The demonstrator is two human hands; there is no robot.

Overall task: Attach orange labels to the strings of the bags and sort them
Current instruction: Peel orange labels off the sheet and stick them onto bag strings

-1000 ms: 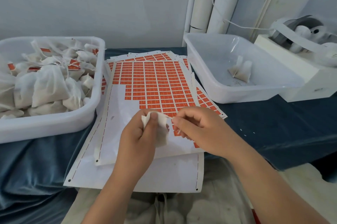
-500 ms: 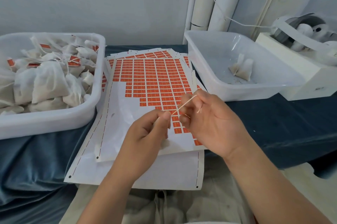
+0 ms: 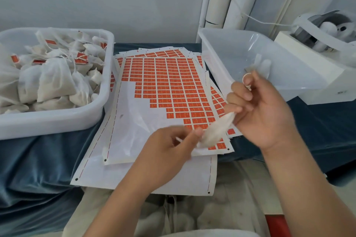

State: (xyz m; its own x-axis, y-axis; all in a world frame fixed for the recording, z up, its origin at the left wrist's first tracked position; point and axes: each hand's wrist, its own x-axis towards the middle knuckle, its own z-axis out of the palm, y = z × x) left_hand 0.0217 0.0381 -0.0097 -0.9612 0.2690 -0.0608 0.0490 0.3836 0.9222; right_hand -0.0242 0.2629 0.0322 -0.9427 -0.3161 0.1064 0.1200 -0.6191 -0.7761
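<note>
While a heap of white bags (image 3: pixel 48 76), several showing orange tags, fills the left tub (image 3: pixel 57 121), a person works on one more small bag (image 3: pixel 215 130) above the label sheet (image 3: pixel 173 90). The right hand (image 3: pixel 265 109) pinches the bag's top, its string (image 3: pixel 245 78) looped at the fingertips; the left hand (image 3: pixel 173 146), blurred, closes on something thin beside the bag, perhaps the string's end. No label shows on this bag. The right tub (image 3: pixel 221 57) holds only a bag or two, and many labels remain unpeeled.
</note>
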